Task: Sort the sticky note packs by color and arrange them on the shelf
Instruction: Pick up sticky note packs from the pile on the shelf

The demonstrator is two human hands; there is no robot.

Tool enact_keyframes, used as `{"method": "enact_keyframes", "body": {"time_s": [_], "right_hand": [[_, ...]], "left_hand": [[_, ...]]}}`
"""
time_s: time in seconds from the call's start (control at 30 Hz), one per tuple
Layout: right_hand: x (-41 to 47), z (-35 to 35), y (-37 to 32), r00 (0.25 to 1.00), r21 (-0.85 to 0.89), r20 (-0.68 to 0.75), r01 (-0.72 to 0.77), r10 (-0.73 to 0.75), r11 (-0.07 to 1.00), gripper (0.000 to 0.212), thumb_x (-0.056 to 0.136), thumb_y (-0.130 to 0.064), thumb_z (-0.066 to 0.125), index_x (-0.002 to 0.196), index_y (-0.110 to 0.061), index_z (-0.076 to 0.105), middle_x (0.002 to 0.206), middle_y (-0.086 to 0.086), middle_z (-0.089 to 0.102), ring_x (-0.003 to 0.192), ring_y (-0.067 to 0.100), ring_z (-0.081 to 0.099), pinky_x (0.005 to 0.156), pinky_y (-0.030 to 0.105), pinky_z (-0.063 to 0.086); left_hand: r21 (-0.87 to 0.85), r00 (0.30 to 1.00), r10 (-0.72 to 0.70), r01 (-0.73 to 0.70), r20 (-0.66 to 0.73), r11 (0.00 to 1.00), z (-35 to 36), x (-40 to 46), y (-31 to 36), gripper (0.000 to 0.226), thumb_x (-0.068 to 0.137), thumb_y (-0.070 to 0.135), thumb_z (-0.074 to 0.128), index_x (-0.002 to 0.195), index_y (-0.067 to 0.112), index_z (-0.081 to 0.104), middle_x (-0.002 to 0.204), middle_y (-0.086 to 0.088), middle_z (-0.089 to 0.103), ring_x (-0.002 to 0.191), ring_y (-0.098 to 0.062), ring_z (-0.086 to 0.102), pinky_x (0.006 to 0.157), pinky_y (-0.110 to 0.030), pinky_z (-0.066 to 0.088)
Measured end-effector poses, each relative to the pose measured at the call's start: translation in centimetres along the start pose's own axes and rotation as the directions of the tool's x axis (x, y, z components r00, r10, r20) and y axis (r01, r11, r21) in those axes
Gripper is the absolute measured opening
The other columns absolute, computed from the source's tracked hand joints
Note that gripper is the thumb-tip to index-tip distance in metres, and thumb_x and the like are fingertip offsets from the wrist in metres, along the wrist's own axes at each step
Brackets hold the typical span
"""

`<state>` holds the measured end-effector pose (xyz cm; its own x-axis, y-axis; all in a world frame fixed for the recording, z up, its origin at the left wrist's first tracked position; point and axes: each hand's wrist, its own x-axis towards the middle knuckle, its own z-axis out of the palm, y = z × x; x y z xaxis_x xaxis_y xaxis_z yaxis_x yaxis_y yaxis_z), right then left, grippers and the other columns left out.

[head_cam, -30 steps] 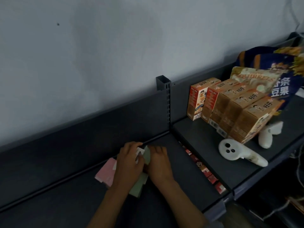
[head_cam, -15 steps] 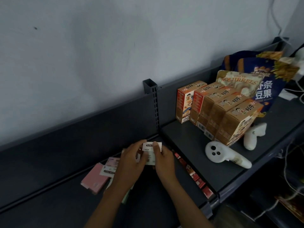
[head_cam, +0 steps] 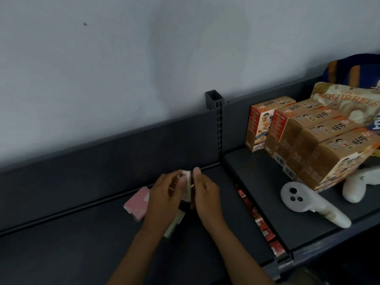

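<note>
Both hands [head_cam: 185,194] hold a pack [head_cam: 187,188] (edge-on).

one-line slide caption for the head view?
Both hands, left and right, hold a pale sticky note pack upright above the dark grey metal shelf, pink pack lying alongside.

A pale grey wall [head_cam: 123,68] backs a dark charcoal shelf [head_cam: 102,254]. On it lies a pink sticky note pack [head_cam: 136,203] beside a pale green pack [head_cam: 173,225]. Orange-and-tan cartons [head_cam: 308,145] carry cartoon faces. Two controllers [head_cam: 304,204] are white. A snack bag [head_cam: 353,73] shows navy with orange stripes.
</note>
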<state>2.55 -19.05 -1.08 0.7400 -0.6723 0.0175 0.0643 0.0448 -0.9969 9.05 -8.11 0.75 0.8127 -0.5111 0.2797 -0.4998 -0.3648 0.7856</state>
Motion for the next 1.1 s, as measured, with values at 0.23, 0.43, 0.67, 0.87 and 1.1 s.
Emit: {"method": "enact_keyframes", "body": {"time_s": [0.23, 0.43, 0.67, 0.87, 1.1], "right_hand": [[0.2, 2.0, 1.2, 0.985, -0.065, 0.166, 0.059, -0.048, 0.996, 0.025, 0.088, -0.033, 0.075, 0.112, -0.031, 0.069, 0.111, -0.012, 0.063, 0.09, 0.01, 0.066, 0.072, 0.028, 0.059], [0.5, 2.4, 0.2, 0.981, -0.066, 0.192, 0.019, -0.006, 0.998, 0.008, 0.096, -0.028, 0.065, 0.101, -0.024, 0.07, 0.092, -0.012, 0.069, 0.084, -0.005, 0.064, 0.069, 0.011, 0.049], [-1.8, 5.1, 1.7, 0.961, -0.04, 0.27, -0.048, 0.057, 0.998, 0.01, 0.096, -0.025, 0.065, 0.096, -0.015, 0.069, 0.09, -0.006, 0.071, 0.079, 0.004, 0.067, 0.064, 0.015, 0.05], [-4.0, 9.9, 1.3, 0.943, -0.08, 0.333, 0.008, 0.019, 0.997, 0.01, 0.096, -0.028, 0.065, 0.091, -0.02, 0.067, 0.087, -0.01, 0.067, 0.08, 0.001, 0.062, 0.068, 0.015, 0.045], [-9.5, 17.3, 0.3, 0.847, -0.103, 0.529, -0.006, 0.06, 0.995, 0.009, 0.095, -0.032, 0.064, 0.091, -0.025, 0.066, 0.078, -0.004, 0.069, 0.065, 0.008, 0.063, 0.058, 0.023, 0.048]], "left_hand": [[-0.219, 0.966, -0.231, 0.202, -0.114, 0.955, -2.5, -1.3, -0.2, 0.01, 0.099, 0.028, 0.061, 0.097, 0.028, 0.071, 0.087, 0.013, 0.074, 0.079, -0.005, 0.07, 0.07, -0.026, 0.056], [-0.185, 0.949, -0.261, 0.229, -0.178, 0.956, -4.0, -2.4, -0.8, 0.016, 0.101, 0.026, 0.058, 0.103, 0.026, 0.073, 0.085, 0.003, 0.074, 0.075, -0.016, 0.07, 0.066, -0.037, 0.057], [-0.191, 0.909, -0.313, 0.267, -0.277, 0.945, -4.8, -7.0, -1.7, 0.018, 0.1, 0.016, 0.06, 0.108, 0.028, 0.071, 0.092, 0.009, 0.076, 0.082, -0.01, 0.073, 0.068, -0.027, 0.059], [-0.173, 0.839, -0.362, 0.318, -0.406, 0.932, -8.8, -10.5, -2.8, 0.03, 0.095, 0.01, 0.066, 0.118, 0.029, 0.066, 0.093, 0.01, 0.076, 0.086, -0.007, 0.072, 0.073, -0.022, 0.059], [-0.117, 0.73, -0.36, 0.363, -0.581, 0.924, -15.6, -15.7, -4.9, 0.036, 0.096, 0.011, 0.067, 0.124, 0.034, 0.064, 0.098, 0.009, 0.076, 0.088, -0.008, 0.073, 0.072, -0.032, 0.061]]}}
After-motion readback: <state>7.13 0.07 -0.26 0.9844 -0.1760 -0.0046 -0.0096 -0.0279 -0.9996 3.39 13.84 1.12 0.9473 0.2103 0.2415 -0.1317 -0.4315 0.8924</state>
